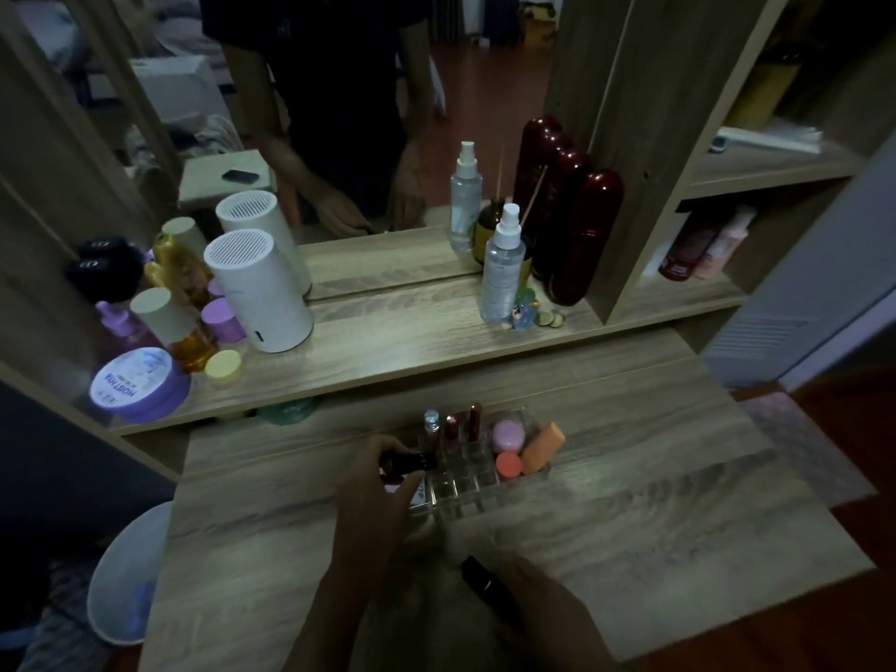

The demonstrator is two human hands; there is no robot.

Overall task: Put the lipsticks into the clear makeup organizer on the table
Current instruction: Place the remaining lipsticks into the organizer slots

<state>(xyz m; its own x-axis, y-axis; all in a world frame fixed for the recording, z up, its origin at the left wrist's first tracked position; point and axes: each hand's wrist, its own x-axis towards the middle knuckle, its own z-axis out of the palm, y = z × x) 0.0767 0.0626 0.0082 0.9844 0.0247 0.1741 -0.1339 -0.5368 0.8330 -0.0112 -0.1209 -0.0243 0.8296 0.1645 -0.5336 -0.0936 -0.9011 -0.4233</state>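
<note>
The clear makeup organizer (480,482) stands on the wooden table, a little beyond my hands. Two dark red lipsticks (463,421) stand upright in its back cells beside a small clear bottle (430,421). My left hand (383,482) grips a black lipstick (407,462), held sideways over the organizer's left edge. My right hand (538,608) sits nearer to me and holds a second black lipstick (485,582), its tip pointing up and left.
A pink round case (507,436), a coral cap (508,465) and an orange sponge (543,447) fill the organizer's right side. The raised shelf behind carries a white cylinder (257,293), spray bottle (502,264), jars and dark red bottles (582,235). A white bin (126,574) stands left of the table.
</note>
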